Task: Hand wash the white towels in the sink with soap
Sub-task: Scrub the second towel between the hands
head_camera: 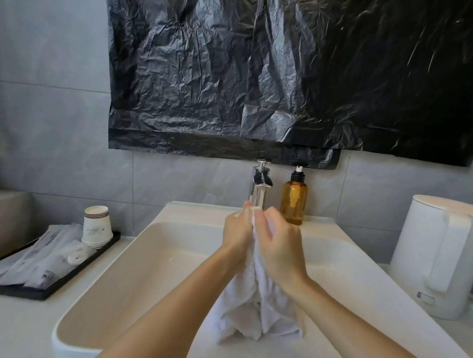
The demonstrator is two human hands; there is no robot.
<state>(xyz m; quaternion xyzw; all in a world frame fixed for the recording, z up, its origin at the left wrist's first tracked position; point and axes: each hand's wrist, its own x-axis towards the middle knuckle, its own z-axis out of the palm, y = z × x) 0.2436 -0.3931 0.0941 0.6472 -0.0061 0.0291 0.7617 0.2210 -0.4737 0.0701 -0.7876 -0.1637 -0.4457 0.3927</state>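
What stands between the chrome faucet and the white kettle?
In the head view, an amber pump bottle stands just right of the chrome faucet; from it to the white kettle only bare sink rim and wall show.

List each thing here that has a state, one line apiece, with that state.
Towel: bunched, hanging into the sink.
Left hand: grips the towel's top.
Right hand: grips the towel's top.
Tap: no water seen running.
Soap bottle: upright beside the tap.
Paper cups: stacked upside down on the tray.
Kettle: lid shut.
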